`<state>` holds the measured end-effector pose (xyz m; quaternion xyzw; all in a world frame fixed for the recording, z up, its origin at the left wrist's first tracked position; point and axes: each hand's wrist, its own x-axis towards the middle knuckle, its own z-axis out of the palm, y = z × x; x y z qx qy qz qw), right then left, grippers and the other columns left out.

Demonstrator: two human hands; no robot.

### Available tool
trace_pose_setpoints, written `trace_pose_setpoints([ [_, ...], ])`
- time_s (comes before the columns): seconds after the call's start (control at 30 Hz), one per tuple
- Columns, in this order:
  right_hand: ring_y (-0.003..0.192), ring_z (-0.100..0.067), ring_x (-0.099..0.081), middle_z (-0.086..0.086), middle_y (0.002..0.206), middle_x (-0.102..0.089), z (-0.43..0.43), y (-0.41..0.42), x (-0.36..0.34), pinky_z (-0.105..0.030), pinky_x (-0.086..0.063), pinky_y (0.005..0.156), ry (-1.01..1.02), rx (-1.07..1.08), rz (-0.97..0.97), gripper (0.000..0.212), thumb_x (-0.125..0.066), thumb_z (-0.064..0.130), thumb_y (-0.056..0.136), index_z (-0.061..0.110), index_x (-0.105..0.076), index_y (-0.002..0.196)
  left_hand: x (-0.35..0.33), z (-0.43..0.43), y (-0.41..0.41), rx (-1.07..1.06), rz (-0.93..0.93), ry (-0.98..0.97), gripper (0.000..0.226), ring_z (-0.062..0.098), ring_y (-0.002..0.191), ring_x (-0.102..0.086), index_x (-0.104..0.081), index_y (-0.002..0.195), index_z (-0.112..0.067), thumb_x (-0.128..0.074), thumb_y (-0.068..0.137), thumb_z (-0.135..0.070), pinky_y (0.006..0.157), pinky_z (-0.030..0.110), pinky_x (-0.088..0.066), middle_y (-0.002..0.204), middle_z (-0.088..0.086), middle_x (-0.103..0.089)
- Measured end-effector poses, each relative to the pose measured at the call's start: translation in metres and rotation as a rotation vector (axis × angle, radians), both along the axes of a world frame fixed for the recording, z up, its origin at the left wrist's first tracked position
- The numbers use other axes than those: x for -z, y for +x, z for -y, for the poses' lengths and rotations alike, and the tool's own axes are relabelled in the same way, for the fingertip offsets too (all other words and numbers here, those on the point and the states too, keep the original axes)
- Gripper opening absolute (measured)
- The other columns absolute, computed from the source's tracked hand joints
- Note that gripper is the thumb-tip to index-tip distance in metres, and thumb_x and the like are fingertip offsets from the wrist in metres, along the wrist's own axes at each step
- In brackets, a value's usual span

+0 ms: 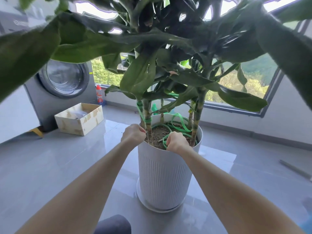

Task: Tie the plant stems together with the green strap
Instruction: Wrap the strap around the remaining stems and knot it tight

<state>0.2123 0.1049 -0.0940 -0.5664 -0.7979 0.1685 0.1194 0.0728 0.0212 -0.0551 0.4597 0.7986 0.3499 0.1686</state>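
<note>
At the rim of the white pot [163, 174], the left hand [134, 133] pinches the green strap [179, 120] beside the wrapped left stem [147, 114], the right hand [176, 141] curls round its slack loop over the soil [160, 132], and that slack probably wants drawing snug round the right stems [196, 119], flat and untwisted.

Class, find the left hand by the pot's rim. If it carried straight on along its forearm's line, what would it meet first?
Most likely the striped stem just past the left hand, the one wrapped in the green strap. They look almost touching, though depth is hard to judge here.
</note>
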Motion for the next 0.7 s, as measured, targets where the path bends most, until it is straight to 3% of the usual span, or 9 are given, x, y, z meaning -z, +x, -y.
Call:
trace_pose_setpoints([
  [0.3, 0.102, -0.026, -0.06, -0.01, 0.106, -0.066, 0.001, 0.007, -0.002, -0.035, -0.052, 0.086, 0.075, 0.06, -0.069, 0.019, -0.056, 0.012, 0.088, 0.008, -0.071, 0.099, -0.002, 0.0, 0.009, 0.017, 0.005, -0.05, 0.032, 0.029, 0.1, -0.057, -0.07, 0.106, -0.014, -0.045, 0.087, -0.006, 0.083, 0.032, -0.048, 0.113, 0.011, -0.064],
  [0.47, 0.118, -0.029, -0.041, -0.013, 0.118, -0.052, 0.014, 0.014, -0.014, -0.036, -0.036, 0.101, 0.179, 0.033, -0.045, 0.026, -0.053, 0.024, 0.094, 0.009, -0.068, 0.108, -0.003, 0.009, 0.008, 0.023, 0.006, -0.076, 0.03, 0.027, 0.085, -0.055, -0.07, 0.098, -0.012, -0.044, 0.084, -0.006, 0.075, 0.031, -0.049, 0.109, 0.011, -0.066],
  [0.6, 0.116, -0.025, -0.04, -0.008, 0.102, -0.06, 0.031, 0.014, -0.033, -0.038, -0.034, 0.1, 0.167, 0.034, -0.255, 0.02, -0.052, 0.026, 0.093, 0.015, -0.065, 0.103, -0.008, 0.02, 0.007, 0.018, 0.006, -0.066, 0.026, 0.027, 0.082, -0.053, -0.066, 0.088, -0.015, -0.043, 0.083, -0.004, 0.073, 0.032, -0.048, 0.108, 0.013, -0.065],
  [0.7, 0.098, -0.02, -0.056, 0.002, 0.085, -0.064, 0.039, 0.015, -0.049, -0.04, -0.043, 0.094, 0.127, 0.024, -0.462, 0.017, -0.055, 0.026, 0.091, 0.018, -0.067, 0.099, -0.011, 0.027, 0.006, 0.029, 0.033, -0.034, 0.03, 0.027, 0.086, -0.056, -0.07, 0.094, -0.014, -0.044, 0.084, -0.004, 0.076, 0.031, -0.049, 0.107, 0.01, -0.066],
])
